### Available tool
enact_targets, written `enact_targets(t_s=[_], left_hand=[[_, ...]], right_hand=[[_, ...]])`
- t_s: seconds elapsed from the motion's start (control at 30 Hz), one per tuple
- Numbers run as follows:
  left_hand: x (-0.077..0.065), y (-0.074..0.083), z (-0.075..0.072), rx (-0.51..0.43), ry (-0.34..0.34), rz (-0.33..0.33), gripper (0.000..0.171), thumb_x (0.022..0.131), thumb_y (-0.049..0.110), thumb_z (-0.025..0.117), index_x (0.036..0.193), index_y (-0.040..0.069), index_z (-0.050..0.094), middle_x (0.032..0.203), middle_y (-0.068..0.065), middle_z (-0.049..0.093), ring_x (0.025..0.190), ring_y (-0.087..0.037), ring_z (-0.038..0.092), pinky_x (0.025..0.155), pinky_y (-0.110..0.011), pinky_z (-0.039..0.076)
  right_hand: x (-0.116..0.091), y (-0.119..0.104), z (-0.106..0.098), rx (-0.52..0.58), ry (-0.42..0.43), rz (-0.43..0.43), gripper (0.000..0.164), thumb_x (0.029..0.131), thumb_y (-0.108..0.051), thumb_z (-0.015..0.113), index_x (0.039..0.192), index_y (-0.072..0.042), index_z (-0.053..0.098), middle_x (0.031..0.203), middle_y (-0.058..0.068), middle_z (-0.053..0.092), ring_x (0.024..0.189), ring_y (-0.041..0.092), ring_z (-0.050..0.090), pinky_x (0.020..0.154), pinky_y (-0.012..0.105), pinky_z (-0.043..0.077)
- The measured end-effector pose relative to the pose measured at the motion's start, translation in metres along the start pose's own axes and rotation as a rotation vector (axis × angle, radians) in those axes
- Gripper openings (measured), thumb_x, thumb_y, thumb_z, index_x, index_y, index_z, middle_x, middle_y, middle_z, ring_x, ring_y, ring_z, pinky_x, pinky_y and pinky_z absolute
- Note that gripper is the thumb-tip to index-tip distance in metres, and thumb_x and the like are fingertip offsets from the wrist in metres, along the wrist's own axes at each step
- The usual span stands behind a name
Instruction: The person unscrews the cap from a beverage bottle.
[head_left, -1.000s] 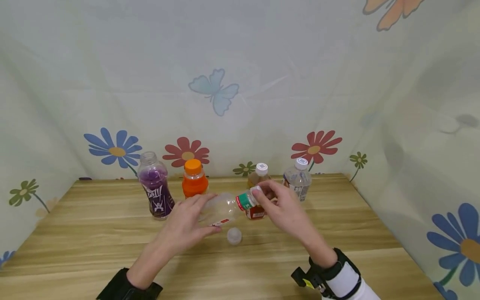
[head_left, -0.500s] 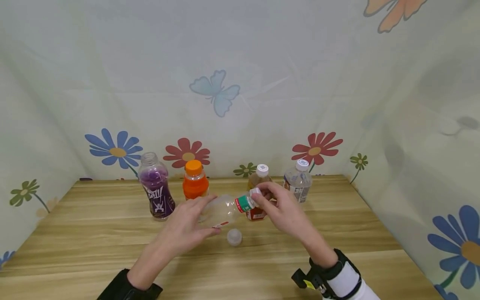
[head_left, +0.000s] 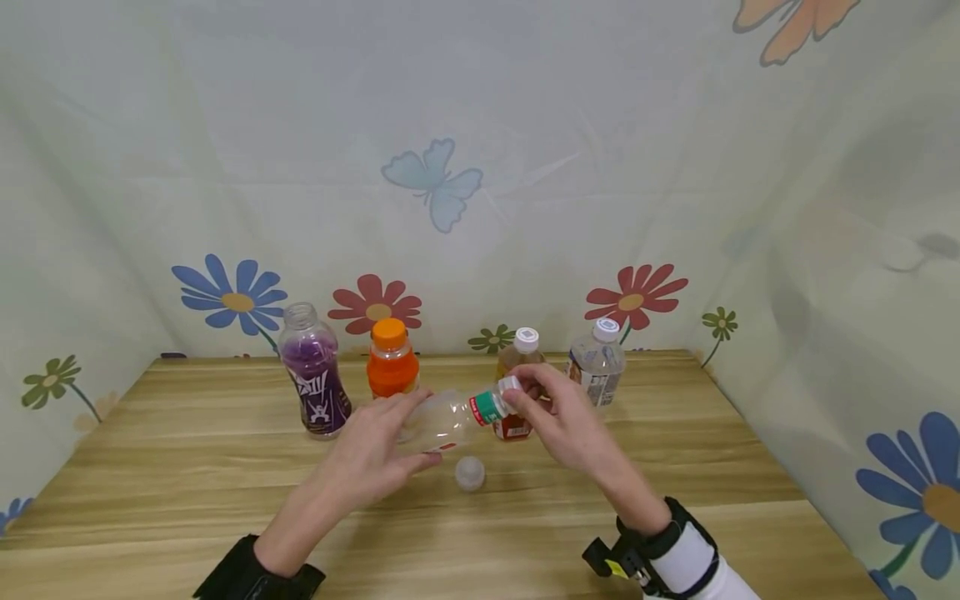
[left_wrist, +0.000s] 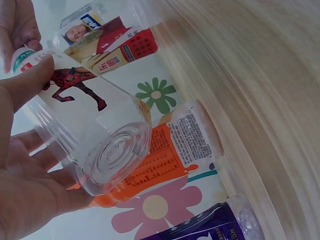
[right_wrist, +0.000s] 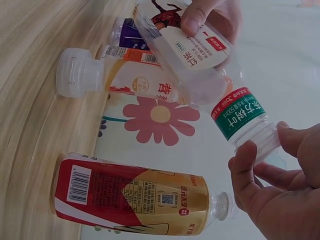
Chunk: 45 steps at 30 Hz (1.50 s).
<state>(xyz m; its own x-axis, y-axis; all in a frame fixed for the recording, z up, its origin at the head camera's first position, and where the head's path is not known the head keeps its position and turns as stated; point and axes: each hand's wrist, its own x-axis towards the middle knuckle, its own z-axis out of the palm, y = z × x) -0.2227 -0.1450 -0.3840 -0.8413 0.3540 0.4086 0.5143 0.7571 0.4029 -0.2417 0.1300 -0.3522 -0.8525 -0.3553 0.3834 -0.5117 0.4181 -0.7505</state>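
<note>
Head view: your left hand (head_left: 375, 454) grips a clear plastic bottle with a green neck band (head_left: 442, 421), tilted above the wood-grain table (head_left: 225, 500), while your right hand (head_left: 566, 421) pinches its whitish ribbed cap (head_left: 511, 383). Left wrist: you're holding it around the printed label (left_wrist: 75, 82). Right wrist: same pinch, red-and-gold bottle (right_wrist: 135, 197) standing nearby.

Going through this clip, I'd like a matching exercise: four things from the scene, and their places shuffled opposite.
Things
1. green-banded bottle
2. purple bottle
3. small translucent piece
4. orange bottle

Places
A. on the table, just below the held bottle in the head view
B. second from the left among the standing bottles in the head view
C. tilted, held by the left hand and right hand
D. leftmost standing bottle in the head view

Pairs: 1-C, 2-D, 3-A, 4-B
</note>
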Motion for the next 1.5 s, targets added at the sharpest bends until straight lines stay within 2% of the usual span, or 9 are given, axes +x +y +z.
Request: enact_targets(t_s=[0.17, 0.37, 0.67, 0.9, 1.07, 1.17, 1.33, 1.5], left_hand=[[-0.001, 0.000, -0.001, -0.024, -0.028, -0.019, 0.077, 0.079, 0.033, 0.090, 0.144, 0.006, 0.058, 0.135, -0.014, 0.065, 0.116, -0.033, 0.064, 0.100, -0.055, 0.050], [-0.001, -0.001, -0.003, -0.078, -0.090, -0.061, 0.079, 0.082, 0.035, 0.087, 0.148, 0.008, 0.054, 0.143, -0.011, 0.060, 0.123, -0.032, 0.062, 0.102, -0.053, 0.050], [-0.001, 0.000, -0.004, -0.074, -0.110, -0.081, 0.080, 0.082, 0.037, 0.087, 0.149, 0.008, 0.053, 0.143, -0.011, 0.060, 0.123, -0.032, 0.062, 0.103, -0.054, 0.049], [-0.001, 0.001, -0.005, -0.087, -0.123, -0.094, 0.079, 0.081, 0.037, 0.089, 0.146, 0.008, 0.055, 0.139, -0.010, 0.063, 0.117, -0.030, 0.064, 0.100, -0.053, 0.051], [0.000, 0.000, -0.007, -0.095, -0.130, -0.102, 0.081, 0.080, 0.039, 0.089, 0.147, 0.007, 0.055, 0.139, -0.011, 0.063, 0.118, -0.030, 0.064, 0.100, -0.052, 0.051], [0.000, 0.001, -0.007, -0.096, -0.137, -0.117, 0.083, 0.080, 0.040, 0.089, 0.147, 0.007, 0.054, 0.138, -0.011, 0.063, 0.116, -0.029, 0.064, 0.100, -0.052, 0.051], [-0.001, 0.003, -0.008, -0.113, -0.142, -0.136, 0.083, 0.080, 0.041, 0.089, 0.148, 0.007, 0.054, 0.137, -0.012, 0.064, 0.115, -0.030, 0.064, 0.099, -0.053, 0.051], [-0.001, 0.006, -0.010, -0.124, -0.128, -0.116, 0.082, 0.080, 0.042, 0.088, 0.145, 0.005, 0.055, 0.136, -0.013, 0.064, 0.114, -0.031, 0.065, 0.098, -0.053, 0.052]], right_hand=[[0.000, 0.000, 0.000, 0.016, -0.009, -0.026, 0.027, 0.103, -0.015, 0.064, 0.125, 0.000, 0.063, 0.108, 0.008, 0.061, 0.094, 0.022, 0.060, 0.082, 0.032, 0.059], [0.002, 0.001, -0.003, 0.021, -0.032, -0.112, 0.029, 0.100, -0.007, 0.067, 0.128, 0.001, 0.063, 0.111, 0.009, 0.063, 0.097, 0.025, 0.062, 0.080, 0.033, 0.060], [0.003, 0.003, -0.007, 0.108, -0.109, -0.117, 0.034, 0.099, -0.001, 0.065, 0.132, 0.005, 0.061, 0.119, 0.013, 0.061, 0.105, 0.029, 0.063, 0.085, 0.032, 0.059], [0.004, 0.003, -0.011, 0.140, -0.145, -0.168, 0.037, 0.099, 0.003, 0.064, 0.135, 0.003, 0.061, 0.130, 0.016, 0.060, 0.107, 0.034, 0.063, 0.087, 0.033, 0.059], [0.004, 0.001, -0.011, 0.140, -0.129, -0.201, 0.038, 0.097, 0.005, 0.066, 0.135, 0.000, 0.061, 0.135, 0.019, 0.058, 0.107, 0.034, 0.064, 0.086, 0.036, 0.059], [0.003, 0.000, -0.009, 0.122, -0.110, -0.198, 0.041, 0.096, 0.004, 0.068, 0.136, -0.002, 0.061, 0.136, 0.017, 0.059, 0.108, 0.033, 0.063, 0.087, 0.036, 0.059], [0.002, -0.001, -0.009, 0.089, -0.099, -0.149, 0.049, 0.096, -0.004, 0.073, 0.142, -0.010, 0.058, 0.133, 0.008, 0.062, 0.107, 0.026, 0.065, 0.086, 0.035, 0.059], [0.001, -0.004, -0.009, 0.020, -0.025, -0.102, 0.041, 0.100, -0.018, 0.070, 0.139, -0.008, 0.059, 0.125, 0.006, 0.066, 0.103, 0.021, 0.065, 0.079, 0.034, 0.061]])
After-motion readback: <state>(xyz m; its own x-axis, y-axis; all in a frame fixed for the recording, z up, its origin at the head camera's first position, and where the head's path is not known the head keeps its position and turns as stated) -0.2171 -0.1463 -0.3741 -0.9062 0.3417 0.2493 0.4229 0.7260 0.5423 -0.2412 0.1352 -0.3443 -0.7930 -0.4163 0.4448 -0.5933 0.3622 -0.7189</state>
